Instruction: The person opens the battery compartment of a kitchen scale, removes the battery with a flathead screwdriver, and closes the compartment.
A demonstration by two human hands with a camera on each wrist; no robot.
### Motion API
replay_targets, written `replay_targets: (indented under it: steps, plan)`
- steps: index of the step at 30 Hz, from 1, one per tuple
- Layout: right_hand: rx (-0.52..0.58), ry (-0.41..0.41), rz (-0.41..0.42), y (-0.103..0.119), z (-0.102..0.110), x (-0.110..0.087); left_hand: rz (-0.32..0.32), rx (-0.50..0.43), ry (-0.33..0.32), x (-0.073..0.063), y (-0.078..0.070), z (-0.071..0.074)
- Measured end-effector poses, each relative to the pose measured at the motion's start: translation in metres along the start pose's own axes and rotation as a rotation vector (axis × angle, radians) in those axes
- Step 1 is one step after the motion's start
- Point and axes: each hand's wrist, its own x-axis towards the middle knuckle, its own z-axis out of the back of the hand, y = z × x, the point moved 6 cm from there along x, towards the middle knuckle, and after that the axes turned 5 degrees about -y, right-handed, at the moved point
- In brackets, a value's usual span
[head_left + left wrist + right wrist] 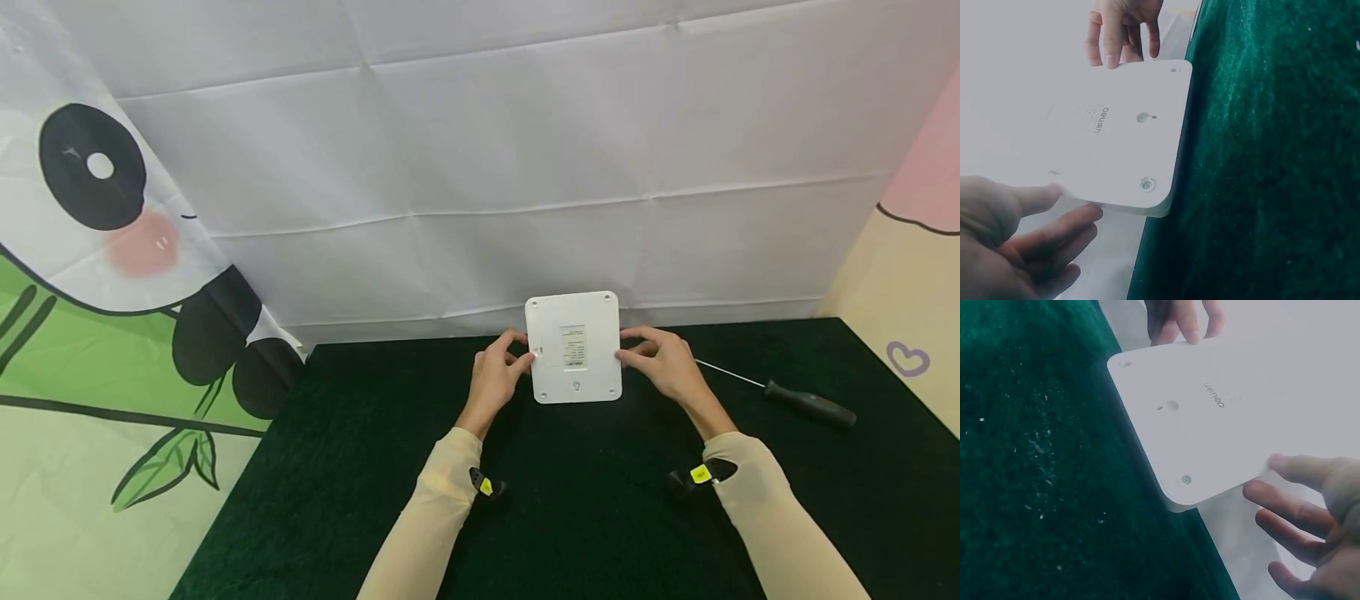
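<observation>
Held up above the dark green cloth is a flat white square device [551, 350] with rounded corners. Its back faces me, showing a printed label [574, 347], a keyhole slot [1143, 117] and recessed screw holes [1185, 480] at the corners. My left hand [495, 375] pinches its left edge between thumb and fingers. On the opposite edge, my right hand [663, 367] pinches it the same way. The front of the device is turned away and hidden. A screwdriver [810, 406] with a dark handle lies to the right of my right hand.
Dark green cloth [360, 450] covers the table. Behind its far edge hangs a creased white sheet [487, 150]. Printed cartoon backdrops stand at the left [142, 250] and right [900, 325].
</observation>
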Motion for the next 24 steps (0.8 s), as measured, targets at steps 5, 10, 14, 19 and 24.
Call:
replay_targets:
  steps: [5,10,14,19,24]
  plan:
    - [0.005,0.016,0.000,0.000,0.001,0.000,-0.002,-0.008,0.023,0.000,0.000,0.000]
    - [0.009,0.068,-0.008,-0.001,-0.001,0.000,0.041,-0.023,0.069,0.000,0.003,-0.002]
    - [0.009,0.105,-0.008,-0.002,-0.002,-0.001,0.075,-0.021,0.106,0.000,0.005,-0.003]
    - [0.015,0.151,-0.020,-0.006,-0.007,-0.002,0.127,-0.035,0.161,-0.002,0.007,-0.006]
    - [0.016,0.195,-0.036,-0.010,-0.012,-0.003,0.147,-0.020,0.193,-0.003,0.011,-0.011]
